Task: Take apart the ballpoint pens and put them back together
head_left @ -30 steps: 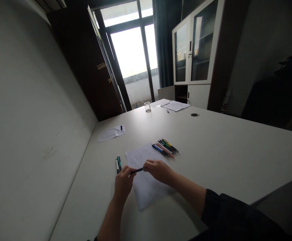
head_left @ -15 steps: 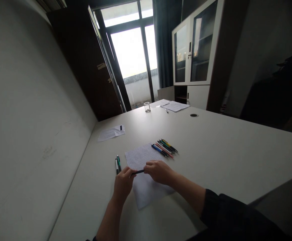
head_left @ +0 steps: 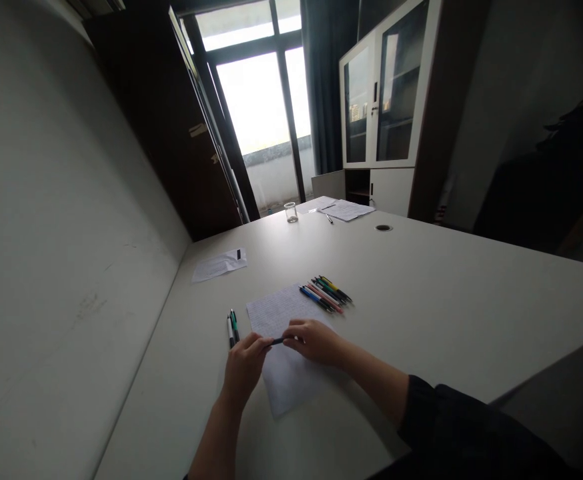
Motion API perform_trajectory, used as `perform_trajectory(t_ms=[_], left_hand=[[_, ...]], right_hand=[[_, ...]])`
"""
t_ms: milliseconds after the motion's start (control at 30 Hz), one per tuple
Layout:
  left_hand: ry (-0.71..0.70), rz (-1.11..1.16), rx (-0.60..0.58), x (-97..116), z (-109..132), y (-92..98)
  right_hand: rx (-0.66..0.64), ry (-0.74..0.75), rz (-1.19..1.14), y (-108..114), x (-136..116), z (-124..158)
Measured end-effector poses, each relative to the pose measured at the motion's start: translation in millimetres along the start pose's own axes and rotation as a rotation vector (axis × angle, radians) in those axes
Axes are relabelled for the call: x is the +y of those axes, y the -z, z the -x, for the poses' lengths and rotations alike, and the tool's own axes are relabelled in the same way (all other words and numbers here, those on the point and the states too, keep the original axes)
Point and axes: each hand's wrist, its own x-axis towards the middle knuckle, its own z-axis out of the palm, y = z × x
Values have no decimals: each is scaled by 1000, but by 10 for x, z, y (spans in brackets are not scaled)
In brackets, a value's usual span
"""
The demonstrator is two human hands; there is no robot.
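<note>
Over the sheet point(head_left: 287, 383), your left hand point(head_left: 244, 363) and right hand point(head_left: 317, 342) clamp their fingers on the dark pen point(head_left: 277, 341); grip both ends evenly.

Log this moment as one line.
left hand: holds dark pen; right hand: holds same pen; beneath: paper sheet; by left hand: two pens; beyond right hand: pen row

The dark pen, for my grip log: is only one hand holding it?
No, the left hand grips the dark pen toward one end and the right hand toward the other.
</note>
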Motion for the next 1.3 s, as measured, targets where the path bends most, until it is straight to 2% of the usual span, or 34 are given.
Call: perform_trajectory(t_ms=[133, 300, 400, 500, 600, 700, 867, 1033, 1133, 1300], left_hand=[[-12, 53, 8, 25, -16, -5], [132, 192, 147, -38, -22, 10], [246, 356, 228, -92, -15, -31], [344, 567, 243, -103, -19, -109], [379, 754, 260, -54, -44, -154], [390, 855, 329, 13, -76, -126], [430, 839, 384, 17, -96, -53], [441, 791, 401, -51, -80, -62], [452, 770, 403, -59, -74, -61], [463, 763, 390, -72, -69, -62]], right_hand=[[16, -4, -10, 5, 9, -11], [124, -47, 30, 30, 135, -43], [150, -36, 55, 41, 189, -49], [123, 28, 55, 31, 164, -46], [103, 80, 27, 14, 87, -42], [125, 66, -74, 7, 31, -37], [234, -127, -405, 44, 50, -34], [248, -280, -832, 132, 88, -41], [274, -302, -917, 169, 99, -49], [363, -393, -897, 217, 128, -62]])
